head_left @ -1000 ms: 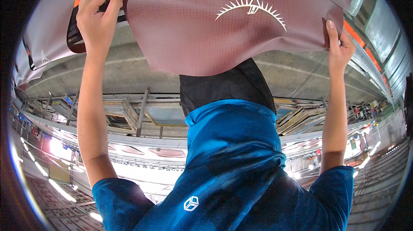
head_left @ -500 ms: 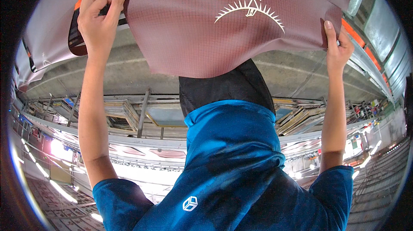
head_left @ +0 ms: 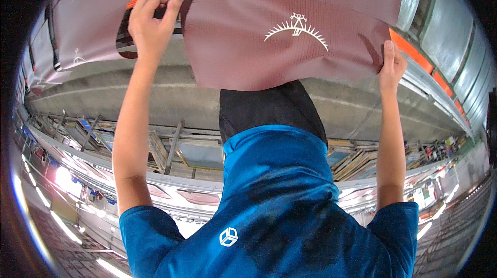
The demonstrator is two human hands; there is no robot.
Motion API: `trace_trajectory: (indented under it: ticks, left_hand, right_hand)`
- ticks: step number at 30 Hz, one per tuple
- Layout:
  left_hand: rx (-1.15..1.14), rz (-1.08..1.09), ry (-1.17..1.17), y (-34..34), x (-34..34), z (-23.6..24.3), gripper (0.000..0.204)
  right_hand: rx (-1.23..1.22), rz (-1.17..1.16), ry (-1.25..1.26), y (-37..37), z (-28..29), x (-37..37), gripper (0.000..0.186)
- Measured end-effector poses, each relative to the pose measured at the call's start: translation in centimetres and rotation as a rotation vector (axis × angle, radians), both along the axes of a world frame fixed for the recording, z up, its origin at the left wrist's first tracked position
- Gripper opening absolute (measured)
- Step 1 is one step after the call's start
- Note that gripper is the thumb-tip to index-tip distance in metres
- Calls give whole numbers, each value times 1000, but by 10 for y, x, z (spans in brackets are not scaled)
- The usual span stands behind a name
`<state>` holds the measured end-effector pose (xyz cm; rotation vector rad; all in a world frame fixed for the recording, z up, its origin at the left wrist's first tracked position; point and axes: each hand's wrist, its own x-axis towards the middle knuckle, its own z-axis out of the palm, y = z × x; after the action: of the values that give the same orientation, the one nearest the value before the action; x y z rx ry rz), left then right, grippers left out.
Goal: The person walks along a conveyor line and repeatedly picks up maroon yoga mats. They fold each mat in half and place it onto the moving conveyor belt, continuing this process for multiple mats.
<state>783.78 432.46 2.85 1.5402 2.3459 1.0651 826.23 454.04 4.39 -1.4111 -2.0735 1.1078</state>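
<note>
We are supporting a maroon fabric panel in front of us, its loose edge overlapping our black legwear in view. Our right hand is clamping the panel's right edge, its thumb lying on the emblem side, its fingers passing behind. Our left hand is resting at the dark left edge; we cannot tell whether that grip is closing on the fabric. This opposed hold is probably spreading the section, so its white emblem is facing us. A second panel is lying to the left.
</note>
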Motion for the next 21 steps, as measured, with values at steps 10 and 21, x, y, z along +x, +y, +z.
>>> trace_trajectory:
  ticks: [10,21]
  left_hand:
    - [-55,122,90,4,5,9,29]
    - [-104,251,148,4,11,3,40]
  right_hand:
    - [-70,-154,11,5,-1,14,43]
    - [-698,598,993,-62,234,-91,68]
